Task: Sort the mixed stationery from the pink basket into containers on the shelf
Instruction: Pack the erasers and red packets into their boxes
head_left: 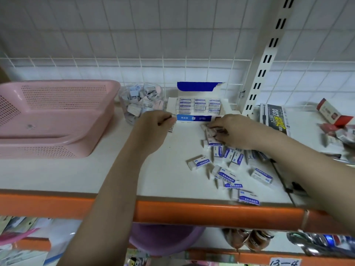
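An empty pink basket lies tilted on the shelf at the left. Behind the middle stands an open blue-and-white eraser box with rows of erasers inside. My left hand has curled fingers that pinch a small eraser at the box's left front corner. My right hand grips several erasers just right of the box front. A loose pile of white erasers with blue sleeves is scattered on the shelf under my right forearm.
A clear round jar of small pastel pieces stands between basket and box. A black pen box and red packets lie right of the white upright. The shelf has an orange front edge; lower shelves hold more goods.
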{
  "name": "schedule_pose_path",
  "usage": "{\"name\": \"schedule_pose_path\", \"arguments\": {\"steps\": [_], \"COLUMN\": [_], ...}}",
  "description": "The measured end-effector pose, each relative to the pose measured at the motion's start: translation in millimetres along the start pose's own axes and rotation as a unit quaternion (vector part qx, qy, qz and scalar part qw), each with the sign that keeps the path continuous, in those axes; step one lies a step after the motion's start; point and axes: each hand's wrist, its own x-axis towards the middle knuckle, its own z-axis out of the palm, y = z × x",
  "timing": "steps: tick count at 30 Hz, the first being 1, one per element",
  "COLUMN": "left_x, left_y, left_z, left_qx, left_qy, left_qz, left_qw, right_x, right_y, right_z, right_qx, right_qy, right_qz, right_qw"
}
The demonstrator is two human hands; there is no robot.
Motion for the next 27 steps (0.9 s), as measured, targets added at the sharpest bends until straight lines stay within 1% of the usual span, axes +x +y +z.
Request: {"name": "schedule_pose_path", "arguments": {"steps": [4, 6, 10, 12, 13, 15, 17, 20, 23, 27], "left_x": [29.1, 45.5, 73.7, 83.9, 88.8, 98.7, 107.4, 118.2, 127.1, 132.8], "left_y": [7.4, 13.0, 26.5, 30.0, 29.7, 24.1, 16.5, 13.2, 16.7, 20.3], "left_z": [8.6, 16.7, 35.8, 44.5, 48.9, 57.7, 64.1, 66.2, 65.4, 71.9], "left_qx": [0.003, 0.000, -0.024, -0.012, 0.007, 0.079, 0.156, 0.204, 0.272, 0.354], "left_qy": [-0.038, -0.054, -0.075, -0.100, -0.121, -0.165, -0.191, -0.201, -0.209, -0.224], "left_qz": [0.029, 0.047, 0.075, 0.099, 0.111, 0.129, 0.141, 0.151, 0.177, 0.214], "left_qw": [0.999, 0.997, 0.994, 0.990, 0.986, 0.974, 0.959, 0.946, 0.922, 0.883], "right_x": [2.6, 0.7, -15.9, -26.7, -31.9, -42.9, -54.7, -70.1, -78.7, -81.5], "right_y": [3.2, 3.5, 8.5, 14.0, 17.0, 21.6, 24.5, 25.6, 23.8, 25.9], "right_z": [-0.7, 1.2, 5.4, 7.0, 7.6, 7.0, 6.0, 8.6, 14.1, 18.0], "right_qx": [0.014, 0.021, 0.081, 0.101, 0.106, 0.133, 0.164, 0.193, 0.203, 0.197], "right_qy": [-0.008, 0.013, 0.112, 0.174, 0.208, 0.267, 0.292, 0.299, 0.281, 0.272], "right_qz": [0.049, 0.067, 0.073, 0.076, 0.078, 0.083, 0.090, 0.088, 0.095, 0.117], "right_qw": [0.999, 0.997, 0.988, 0.977, 0.969, 0.951, 0.938, 0.930, 0.933, 0.935]}}
